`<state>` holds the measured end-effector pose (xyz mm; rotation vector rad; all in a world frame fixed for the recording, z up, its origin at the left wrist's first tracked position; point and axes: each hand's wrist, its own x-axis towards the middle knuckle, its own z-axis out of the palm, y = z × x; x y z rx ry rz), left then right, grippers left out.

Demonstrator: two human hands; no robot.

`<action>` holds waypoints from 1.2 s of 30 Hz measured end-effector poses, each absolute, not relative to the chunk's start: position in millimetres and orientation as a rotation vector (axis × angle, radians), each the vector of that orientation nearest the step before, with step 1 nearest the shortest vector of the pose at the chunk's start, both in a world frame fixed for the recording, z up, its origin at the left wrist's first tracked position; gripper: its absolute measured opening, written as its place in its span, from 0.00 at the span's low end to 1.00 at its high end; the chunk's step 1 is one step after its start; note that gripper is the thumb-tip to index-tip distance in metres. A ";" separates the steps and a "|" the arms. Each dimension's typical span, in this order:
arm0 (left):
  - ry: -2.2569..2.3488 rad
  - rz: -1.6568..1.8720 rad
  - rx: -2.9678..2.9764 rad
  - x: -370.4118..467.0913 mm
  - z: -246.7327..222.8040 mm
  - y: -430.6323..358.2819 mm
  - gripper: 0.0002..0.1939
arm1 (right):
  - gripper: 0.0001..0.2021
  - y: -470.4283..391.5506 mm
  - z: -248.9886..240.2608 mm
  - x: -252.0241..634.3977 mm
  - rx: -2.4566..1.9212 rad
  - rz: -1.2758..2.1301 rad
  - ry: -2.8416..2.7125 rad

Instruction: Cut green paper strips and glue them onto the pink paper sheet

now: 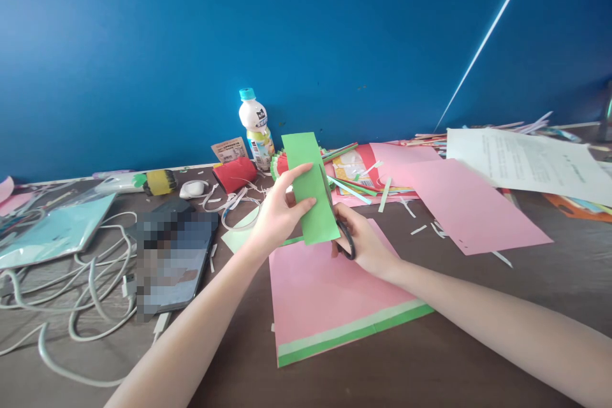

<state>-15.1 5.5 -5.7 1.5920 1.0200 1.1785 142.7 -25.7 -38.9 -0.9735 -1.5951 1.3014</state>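
My left hand (285, 204) pinches a green paper strip (310, 194), held upright above the table. Black-handled scissors (347, 241) are in my right hand (361, 239), with their blades along the strip's right edge. Whether the blades are parted is hard to tell. Below both hands lies a stack of pink paper (335, 296) with light green and green sheets showing at its front edge.
A phone (184, 268) and white cables (95, 287) lie at the left. Behind the hands stand a bottle (258, 131) and a red pouch (235, 174). Pink sheets (478, 210), a printed sheet (526, 162) and paper scraps are on the right.
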 end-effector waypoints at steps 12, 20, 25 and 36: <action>1.022 1.172 1.593 -15.0 -5.4 5.0 0.27 | 0.06 -25.6 -40.0 143.9 -0.925 1.279 -1.625; 1.076 1.082 1.671 -12.9 -7.5 1.7 0.27 | 0.04 -25.7 -38.0 143.8 -0.917 1.309 -1.542; 1.073 1.071 1.663 -11.4 -8.4 0.9 0.27 | 0.04 -25.5 -37.4 143.2 -0.908 1.333 -1.495; 1.064 1.075 1.650 -9.4 -6.9 0.1 0.27 | 0.06 -24.4 -39.6 143.1 -0.890 1.301 -1.493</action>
